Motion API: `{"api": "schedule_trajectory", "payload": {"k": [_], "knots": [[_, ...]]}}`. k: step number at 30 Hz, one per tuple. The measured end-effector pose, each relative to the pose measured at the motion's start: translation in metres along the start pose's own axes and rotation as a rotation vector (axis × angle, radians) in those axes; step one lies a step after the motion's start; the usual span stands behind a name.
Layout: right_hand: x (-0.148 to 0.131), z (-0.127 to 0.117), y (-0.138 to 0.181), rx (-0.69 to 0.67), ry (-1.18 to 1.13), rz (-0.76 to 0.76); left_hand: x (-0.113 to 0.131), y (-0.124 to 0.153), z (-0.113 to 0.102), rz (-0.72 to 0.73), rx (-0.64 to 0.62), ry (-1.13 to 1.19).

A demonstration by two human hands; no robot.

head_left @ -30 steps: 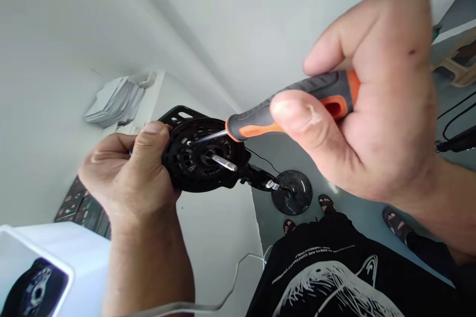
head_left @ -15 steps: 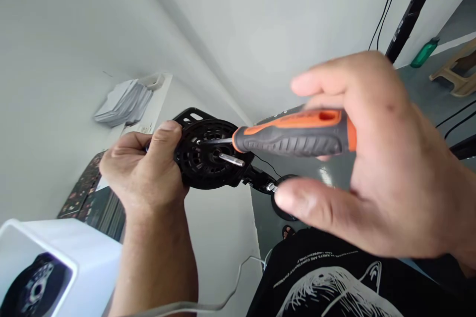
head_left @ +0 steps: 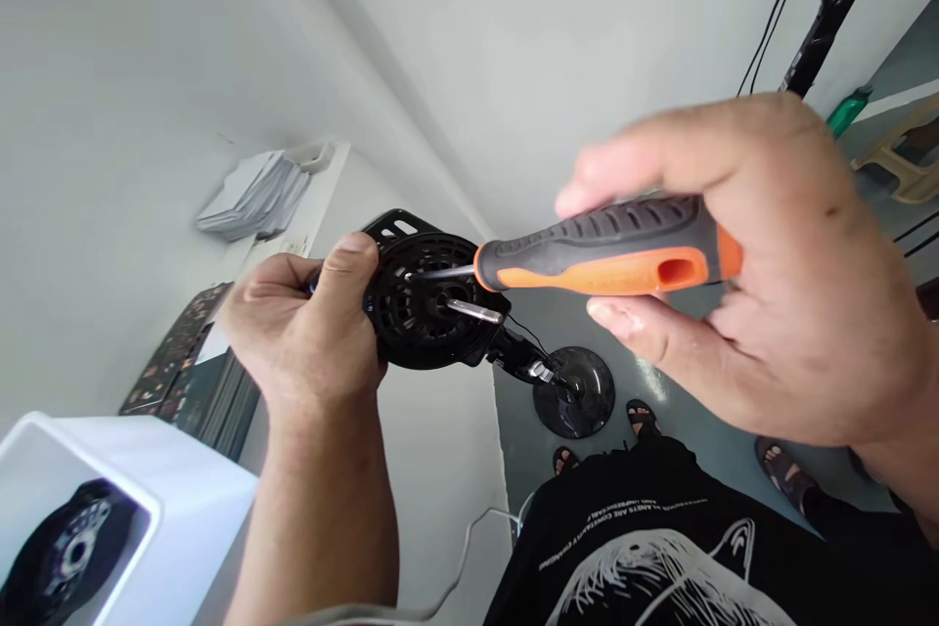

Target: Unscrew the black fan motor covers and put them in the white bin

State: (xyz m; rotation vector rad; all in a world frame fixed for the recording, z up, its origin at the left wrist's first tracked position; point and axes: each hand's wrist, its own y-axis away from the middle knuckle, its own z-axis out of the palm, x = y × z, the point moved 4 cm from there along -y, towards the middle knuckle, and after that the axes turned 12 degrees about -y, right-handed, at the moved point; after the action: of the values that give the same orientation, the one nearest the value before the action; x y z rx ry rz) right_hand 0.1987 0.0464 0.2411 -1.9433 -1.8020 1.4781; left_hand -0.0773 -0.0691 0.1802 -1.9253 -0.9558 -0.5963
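Note:
My left hand (head_left: 308,328) grips the left side of a round black slotted motor housing (head_left: 425,303) held up in the air, with a short metal shaft sticking out of its middle. My right hand (head_left: 763,284) holds a grey and orange screwdriver (head_left: 608,254) by the handle between fingers and thumb. The screwdriver's thin blade points left and its tip rests in the housing just above the shaft. A thin black wire runs from the housing down toward a round black base (head_left: 574,391) on the floor.
A white box (head_left: 124,499) at the lower left holds another black round part (head_left: 63,553). A stack of white papers (head_left: 253,191) lies on a white surface behind. My black printed shirt (head_left: 660,548) and sandalled feet show below. A black stand (head_left: 822,0) and green bottle (head_left: 843,110) are at the upper right.
My right hand has turned the screwdriver handle, orange side now facing down-front, and closed its fingers round it again. The housing and left hand drifted slightly right.

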Motion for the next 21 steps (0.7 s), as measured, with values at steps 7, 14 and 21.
{"api": "schedule_trajectory", "payload": {"k": [7,14,21], "knots": [[0.013,-0.001,0.005,0.082,0.051,0.335,0.004,0.001,-0.001,-0.135,0.036,0.098],[0.004,0.005,0.01,-0.059,0.115,-0.053,0.007,0.003,-0.001,-0.148,0.026,0.082],[0.021,-0.008,-0.001,-0.009,-0.133,0.367,0.008,0.005,-0.003,-0.206,-0.017,0.022]]}}
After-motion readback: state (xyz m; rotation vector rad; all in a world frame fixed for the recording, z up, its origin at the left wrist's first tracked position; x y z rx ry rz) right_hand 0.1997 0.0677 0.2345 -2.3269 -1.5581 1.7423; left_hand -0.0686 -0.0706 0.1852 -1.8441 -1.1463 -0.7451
